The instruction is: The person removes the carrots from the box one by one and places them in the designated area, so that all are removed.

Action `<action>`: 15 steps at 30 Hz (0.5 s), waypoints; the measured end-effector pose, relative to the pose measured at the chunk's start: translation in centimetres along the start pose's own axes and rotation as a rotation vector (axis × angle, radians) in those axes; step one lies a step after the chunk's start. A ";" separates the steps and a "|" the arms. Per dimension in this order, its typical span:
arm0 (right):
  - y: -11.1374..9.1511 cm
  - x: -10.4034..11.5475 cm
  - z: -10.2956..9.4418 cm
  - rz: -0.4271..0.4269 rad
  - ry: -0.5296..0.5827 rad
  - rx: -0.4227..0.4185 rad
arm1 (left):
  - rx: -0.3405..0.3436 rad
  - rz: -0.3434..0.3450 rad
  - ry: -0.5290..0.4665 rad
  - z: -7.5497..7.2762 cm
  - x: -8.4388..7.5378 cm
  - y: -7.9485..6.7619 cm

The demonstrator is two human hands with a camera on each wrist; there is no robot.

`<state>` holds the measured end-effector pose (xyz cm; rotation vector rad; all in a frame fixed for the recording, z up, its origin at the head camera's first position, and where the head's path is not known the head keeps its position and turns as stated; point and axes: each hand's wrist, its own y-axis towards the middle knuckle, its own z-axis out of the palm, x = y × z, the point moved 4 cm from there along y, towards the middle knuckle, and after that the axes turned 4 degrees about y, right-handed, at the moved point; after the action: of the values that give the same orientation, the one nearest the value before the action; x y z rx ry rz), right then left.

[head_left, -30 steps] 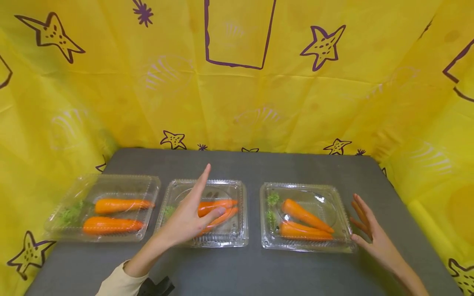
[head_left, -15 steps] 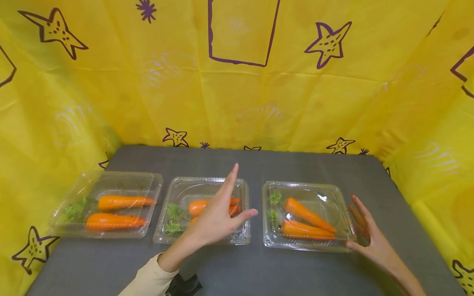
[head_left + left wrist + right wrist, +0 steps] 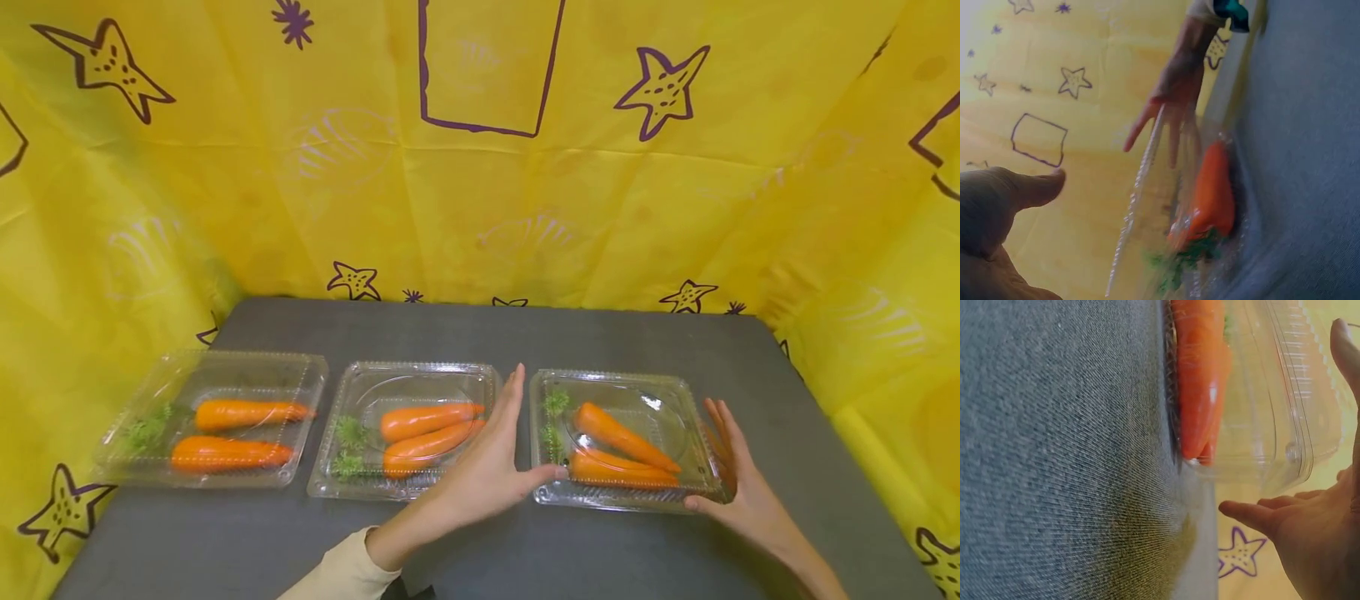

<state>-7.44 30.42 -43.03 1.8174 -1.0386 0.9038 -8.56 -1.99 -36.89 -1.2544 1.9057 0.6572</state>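
Note:
Three clear plastic clamshell boxes lie in a row, each holding two carrots with green tops. My right hand [image 3: 750,492] is at the right end of the right-hand box [image 3: 551,492], fingers spread along its edge; whether it touches cannot be told. My left hand [image 3: 491,467], fingers straight and thumb out, is between the middle box [image 3: 360,487] and the right-hand box, its thumb tip by that box's near left corner. It hides part of the middle box's right side. In the right wrist view the carrots [image 3: 1200,381] show through the box wall.
The left-hand box [image 3: 292,375] stands apart at the far left of the grey tabletop [image 3: 480,333]. A yellow cloth [image 3: 480,192] with drawn starfish hangs behind the table and along both sides.
My left hand has moved right, from over the middle box to the left side of the right-hand box. My right hand has shifted slightly left, closer in at that box's right end.

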 end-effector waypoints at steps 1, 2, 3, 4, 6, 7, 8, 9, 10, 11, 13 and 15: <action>0.0 0.0 0.0 -0.001 -0.009 -0.004 | 0.014 0.001 0.011 0.5 0.0 0.0; -0.1 0.0 0.1 -0.001 -0.023 -0.008 | 0.029 0.004 0.013 1.0 0.0 -0.1; -0.1 0.0 0.1 -0.005 -0.029 -0.008 | 0.040 0.004 0.010 1.5 0.0 -0.2; -0.1 -0.1 0.2 -0.006 -0.031 -0.009 | 0.047 0.000 0.000 2.0 0.0 -0.3; 0.0 -0.2 0.3 -0.003 -0.028 -0.010 | 0.050 -0.007 -0.025 2.9 0.0 -0.5; 0.0 -0.3 0.4 0.001 -0.024 -0.011 | 0.048 -0.011 -0.052 3.3 -0.1 -0.6; -0.1 -0.5 0.4 0.009 -0.020 -0.012 | 0.044 -0.015 -0.073 3.7 -0.1 -0.7; -0.1 -0.6 0.5 0.016 -0.012 -0.014 | 0.035 -0.021 -0.083 4.0 -0.1 -0.7; -0.1 -0.7 0.5 0.028 -0.007 -0.019 | 0.027 -0.022 -0.091 4.3 -0.2 -0.8; -0.2 -0.8 0.5 0.038 -0.004 -0.023 | 0.021 -0.023 -0.097 4.6 -0.2 -0.7; -0.3 -0.9 0.5 0.052 -0.001 -0.029 | 0.021 -0.039 -0.102 5.1 -0.2 -0.7; -0.5 -0.9 0.6 0.060 -0.010 -0.028 | 0.027 -0.057 -0.088 5.5 -0.1 -0.7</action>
<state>-7.21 30.30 -44.17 1.7774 -1.1116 0.9125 -6.24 1.92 -40.03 -1.2376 1.7948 0.6444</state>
